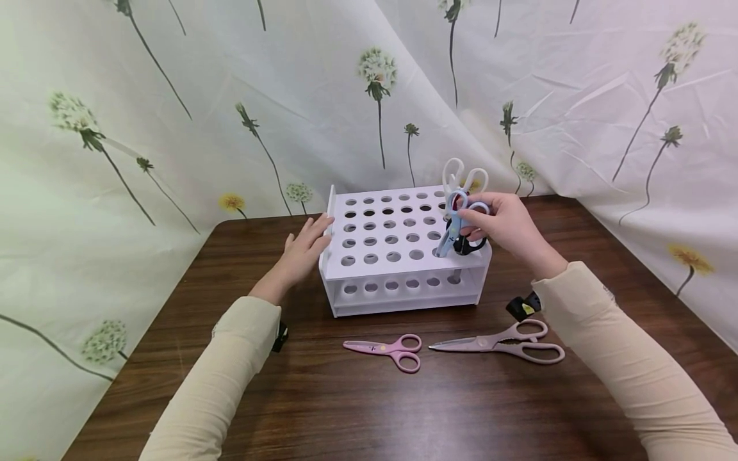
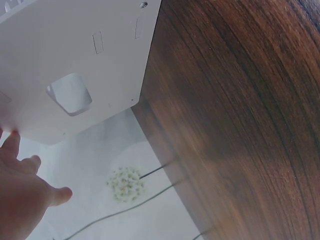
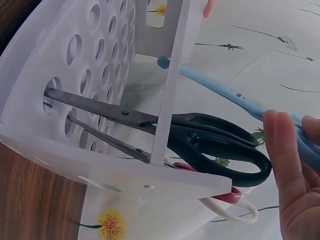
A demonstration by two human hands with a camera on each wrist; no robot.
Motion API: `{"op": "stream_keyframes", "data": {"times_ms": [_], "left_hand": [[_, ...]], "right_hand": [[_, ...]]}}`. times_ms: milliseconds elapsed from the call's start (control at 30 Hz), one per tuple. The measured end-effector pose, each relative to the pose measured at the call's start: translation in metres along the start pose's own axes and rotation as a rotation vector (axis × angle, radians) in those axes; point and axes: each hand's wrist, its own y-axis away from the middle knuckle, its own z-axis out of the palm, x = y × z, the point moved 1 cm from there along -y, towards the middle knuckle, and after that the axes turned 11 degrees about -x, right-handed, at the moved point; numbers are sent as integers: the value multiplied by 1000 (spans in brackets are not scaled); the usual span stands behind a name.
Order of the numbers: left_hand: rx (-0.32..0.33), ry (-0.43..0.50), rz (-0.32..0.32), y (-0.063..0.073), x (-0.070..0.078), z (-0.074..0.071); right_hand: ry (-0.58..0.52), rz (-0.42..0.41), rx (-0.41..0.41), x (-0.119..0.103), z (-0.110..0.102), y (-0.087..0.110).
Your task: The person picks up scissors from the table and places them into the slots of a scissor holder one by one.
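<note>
1. Two bare hands meet at a white rack (image 1: 401, 266); on my remote feed, the left hand (image 1: 300, 253) lies with fingers extended, fingertips against the rack's left side panel.
2. The right hand (image 1: 507, 221) pinches the handles of light blue scissors (image 1: 451, 227), blades down; from the right wrist view, I see their tip poking just through the rack's upper board, at a front-row hole.
3. Beside them, black scissors (image 3: 184, 140) stand in the front right corner hole, blades reaching the lower board.
4. Just behind, I make out white scissors (image 3: 216, 210) and a red handle (image 3: 231, 195), the latter mostly hidden from me.
5. Nearer my head camera, on a dark wood table (image 1: 311, 410), lie pink scissors (image 1: 398, 347), with larger mauve scissors (image 1: 484, 344) to their right, both pointing left.
6. Cream sleeves (image 1: 582, 307) cover the person's arms; a dandelion-print cloth (image 1: 323, 77) hangs behind.
</note>
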Motion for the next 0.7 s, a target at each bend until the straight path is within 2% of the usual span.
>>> {"op": "stream_keyframes", "data": {"times_ms": [700], "left_hand": [[3,-4,-5,0,0,1]], "right_hand": [[292,40,-45,7,10,-3]]}}
